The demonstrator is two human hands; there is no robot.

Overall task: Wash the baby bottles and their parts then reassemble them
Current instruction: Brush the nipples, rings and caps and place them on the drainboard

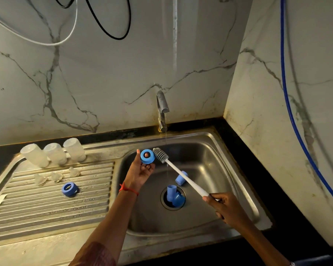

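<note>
White marble wall (104, 83) with grey veins stands behind a shiny steel sink (219, 143), and a thin stream of water runs from the grey metal tap (162, 108). Over the far left side of the basin, the left hand (140, 172) pinches a round blue plastic ring (147, 156) by its edge. The hole faces up, I think so the brush can get inside. The right hand (225, 208) has its fingers wrapped round the end of a long white brush with grey bristles (181, 172). The bristles sit just beside the ring, near the water.

Three blue plastic caps (181, 178) lie at the bottom of the basin, two of them on the drain — likely waiting for their wash. On the ribbed draining board (46, 208), three clear plastic bottles (55, 153) stand upside down along the far edge — probably so water can drip out. Near them lie three clear soft teats (56, 177) and a second blue ring (70, 189). No writing can be read on anything.
</note>
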